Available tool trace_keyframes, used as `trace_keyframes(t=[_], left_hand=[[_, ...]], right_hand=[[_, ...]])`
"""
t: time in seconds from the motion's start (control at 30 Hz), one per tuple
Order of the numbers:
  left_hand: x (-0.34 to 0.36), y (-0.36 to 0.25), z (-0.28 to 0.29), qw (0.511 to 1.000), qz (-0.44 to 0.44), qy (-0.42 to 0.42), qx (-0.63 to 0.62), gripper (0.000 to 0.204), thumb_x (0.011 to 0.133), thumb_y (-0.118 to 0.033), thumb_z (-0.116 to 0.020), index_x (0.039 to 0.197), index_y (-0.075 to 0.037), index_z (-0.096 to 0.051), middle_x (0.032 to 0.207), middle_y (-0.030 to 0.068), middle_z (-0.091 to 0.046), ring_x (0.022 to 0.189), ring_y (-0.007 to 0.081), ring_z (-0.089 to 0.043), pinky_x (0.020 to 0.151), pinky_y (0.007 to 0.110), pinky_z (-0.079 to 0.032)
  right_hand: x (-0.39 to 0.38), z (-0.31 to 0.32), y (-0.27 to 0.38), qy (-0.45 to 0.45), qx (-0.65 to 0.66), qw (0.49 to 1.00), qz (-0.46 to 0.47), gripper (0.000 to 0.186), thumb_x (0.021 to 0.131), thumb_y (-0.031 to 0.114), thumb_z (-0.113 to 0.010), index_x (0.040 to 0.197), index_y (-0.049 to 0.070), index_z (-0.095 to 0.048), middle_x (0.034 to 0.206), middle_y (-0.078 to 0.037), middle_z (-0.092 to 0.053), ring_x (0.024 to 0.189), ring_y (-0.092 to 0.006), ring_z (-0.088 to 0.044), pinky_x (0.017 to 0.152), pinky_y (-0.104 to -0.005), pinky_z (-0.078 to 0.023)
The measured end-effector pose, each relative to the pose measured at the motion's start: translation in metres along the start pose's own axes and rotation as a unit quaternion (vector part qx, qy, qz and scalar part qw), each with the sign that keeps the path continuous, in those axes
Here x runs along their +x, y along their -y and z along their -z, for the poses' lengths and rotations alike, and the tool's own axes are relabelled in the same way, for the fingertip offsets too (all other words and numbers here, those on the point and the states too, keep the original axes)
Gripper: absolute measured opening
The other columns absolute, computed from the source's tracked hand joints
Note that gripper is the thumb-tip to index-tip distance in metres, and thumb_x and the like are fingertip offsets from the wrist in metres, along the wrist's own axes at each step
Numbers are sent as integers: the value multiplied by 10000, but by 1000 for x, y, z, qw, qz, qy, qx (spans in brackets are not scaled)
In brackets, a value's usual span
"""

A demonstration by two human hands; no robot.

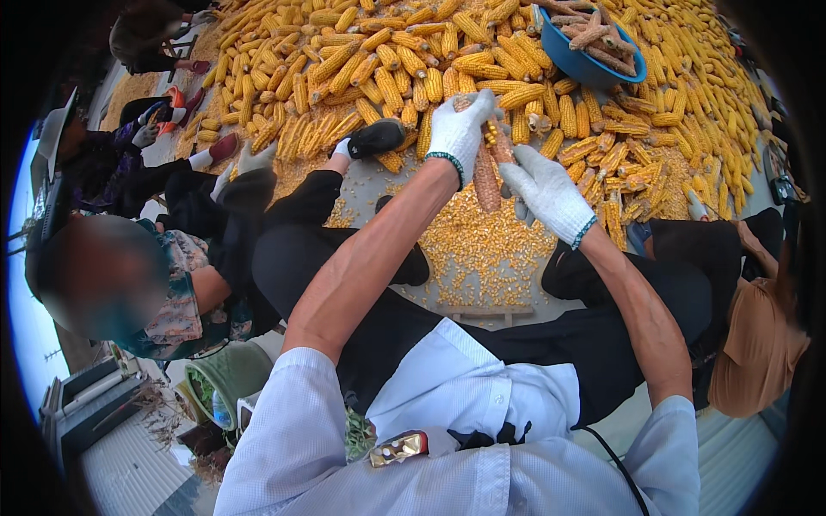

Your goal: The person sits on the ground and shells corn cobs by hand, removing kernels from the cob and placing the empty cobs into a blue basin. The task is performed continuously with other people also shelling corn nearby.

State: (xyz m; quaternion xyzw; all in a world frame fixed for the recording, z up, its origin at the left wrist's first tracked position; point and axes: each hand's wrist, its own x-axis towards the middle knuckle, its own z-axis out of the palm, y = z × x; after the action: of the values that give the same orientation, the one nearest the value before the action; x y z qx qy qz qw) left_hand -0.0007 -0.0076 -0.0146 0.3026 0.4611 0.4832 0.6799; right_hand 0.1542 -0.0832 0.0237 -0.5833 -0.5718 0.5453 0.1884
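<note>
My left hand [458,133], in a white knitted glove with a green cuff, is closed around an ear of corn [491,133]; a few yellow kernels still show on it below the fingers. A bare reddish corn cob [488,187] hangs down between my two hands. My right hand [548,191], gloved the same way with a grey palm, has its thumb and fingers curled at the cobs' right side, pressing on them. Much of what lies inside each grip is hidden. Loose kernels [486,249] are heaped on the ground just below.
A large pile of yellow corn ears [379,64] spreads ahead. A blue basin [594,76] of bare cobs [589,33] stands on it at the upper right. People sit close by on both sides; a neighbour's dark shoe [376,138] rests against the pile. A green tub [228,374] stands at lower left.
</note>
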Motion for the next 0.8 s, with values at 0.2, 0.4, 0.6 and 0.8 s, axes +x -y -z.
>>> trace_keyframes(t=[0.2,0.4,0.6,0.8], left_hand=[[-7,-6,2,1000,15,17,18,352,1027,-313,-629,1169,5,-581,1055,136,-672,898,255,-684,784,412,-605],[-10,-9,-2,996,53,45,-52,413,1037,-381,-601,1241,-25,-556,1067,95,-624,960,227,-658,809,397,-578],[-17,9,-9,998,58,-13,-22,371,1014,-321,-650,1200,-17,-545,1022,110,-626,872,254,-673,734,425,-592],[-14,6,1,999,9,-19,43,369,993,-273,-674,1200,13,-564,950,117,-649,780,239,-672,688,400,-586]], right_hand=[[0,1,-6,14,45,999,-16,423,1028,297,-529,1284,-40,-533,884,-137,-687,626,-158,-680,537,-312,-559],[4,3,-21,-57,-93,993,43,518,1021,279,-557,1403,-54,-456,875,-145,-696,626,-151,-667,531,-292,-531],[-2,-8,-27,-86,-146,980,103,514,956,306,-619,1311,-51,-520,909,-311,-692,811,-431,-707,750,-488,-539],[-14,-1,-1,1,-10,1000,-7,502,990,293,-598,1329,-65,-507,857,-198,-691,644,-233,-708,582,-366,-555]])
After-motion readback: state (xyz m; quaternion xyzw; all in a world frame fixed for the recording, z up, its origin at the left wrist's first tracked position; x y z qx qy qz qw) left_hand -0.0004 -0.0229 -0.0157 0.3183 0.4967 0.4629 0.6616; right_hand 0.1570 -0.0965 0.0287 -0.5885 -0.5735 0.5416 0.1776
